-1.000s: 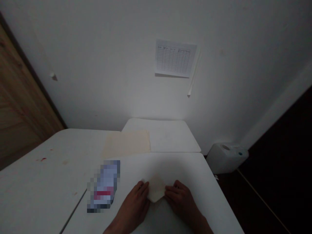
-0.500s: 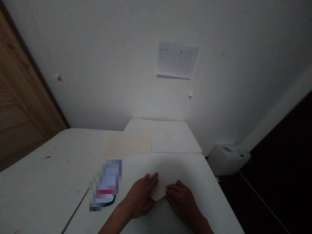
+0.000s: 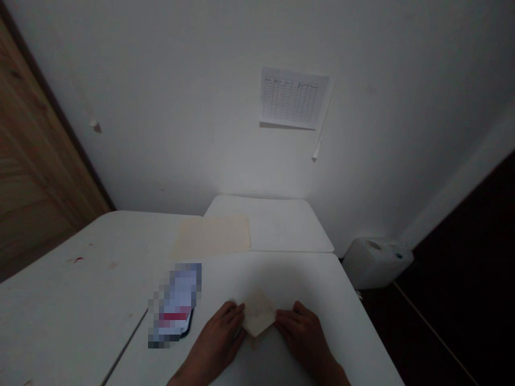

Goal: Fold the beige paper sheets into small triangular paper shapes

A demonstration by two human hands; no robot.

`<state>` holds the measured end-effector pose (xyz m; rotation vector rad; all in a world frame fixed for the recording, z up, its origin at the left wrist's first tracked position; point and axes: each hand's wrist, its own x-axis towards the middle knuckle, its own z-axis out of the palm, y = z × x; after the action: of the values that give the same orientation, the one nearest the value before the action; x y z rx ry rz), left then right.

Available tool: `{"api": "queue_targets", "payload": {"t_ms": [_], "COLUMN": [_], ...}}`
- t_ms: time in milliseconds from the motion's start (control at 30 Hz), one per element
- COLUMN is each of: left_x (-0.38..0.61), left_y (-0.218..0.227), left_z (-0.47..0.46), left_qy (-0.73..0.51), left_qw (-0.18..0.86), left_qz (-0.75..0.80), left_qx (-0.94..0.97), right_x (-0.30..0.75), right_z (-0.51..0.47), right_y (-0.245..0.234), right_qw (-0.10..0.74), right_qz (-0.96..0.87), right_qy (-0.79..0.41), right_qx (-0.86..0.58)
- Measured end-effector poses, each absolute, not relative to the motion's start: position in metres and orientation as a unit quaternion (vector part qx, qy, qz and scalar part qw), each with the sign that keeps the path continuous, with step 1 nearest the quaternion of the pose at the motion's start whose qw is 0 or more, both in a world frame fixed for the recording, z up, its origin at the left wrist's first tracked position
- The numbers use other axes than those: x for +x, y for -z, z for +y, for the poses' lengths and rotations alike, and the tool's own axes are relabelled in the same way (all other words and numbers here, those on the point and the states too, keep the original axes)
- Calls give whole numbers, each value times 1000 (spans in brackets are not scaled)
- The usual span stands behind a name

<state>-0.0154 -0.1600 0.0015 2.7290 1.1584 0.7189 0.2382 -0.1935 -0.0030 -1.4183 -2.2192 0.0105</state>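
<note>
Two-handed grip — left hand, right hand — on folded pale sheet; corners hidden

No readable text, printed grid sheet on wall (too small), pixelated packet

white wall fills the back, dim, with a bright patch low down above the far white table. printed grid sheet is stuck on the wall, thin white strip just right of it. wooden door on the left. second white table in front. white plastic canister sits on the dark floor, right of the far table.
</note>
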Motion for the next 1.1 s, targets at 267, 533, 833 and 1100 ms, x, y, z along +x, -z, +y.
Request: {"api": "queue_targets", "payload": {"t_ms": [267, 533, 833, 1100], "left_x": [-18, -21, -19, -15], "left_y": [-9, -7, 3, -5], "left_z": [-161, -160, -156, -155], "left_qy": [-231, -271, -331, -358], "left_qw": [43, 31, 66, 92], "left_qz": [375, 367, 387, 411], "left_qx": [897, 889, 858, 833], "right_x": [237, 238, 238, 236], "right_z": [-196, -195, -192, -190], "right_y": [-3, 3, 3, -2], "right_qw": [203, 243, 245, 267], "right_qz": [-829, -829, -819, -798], "right_qy": [15, -15, 3, -20], "right_qx": [-521, -503, -519, -540]}}
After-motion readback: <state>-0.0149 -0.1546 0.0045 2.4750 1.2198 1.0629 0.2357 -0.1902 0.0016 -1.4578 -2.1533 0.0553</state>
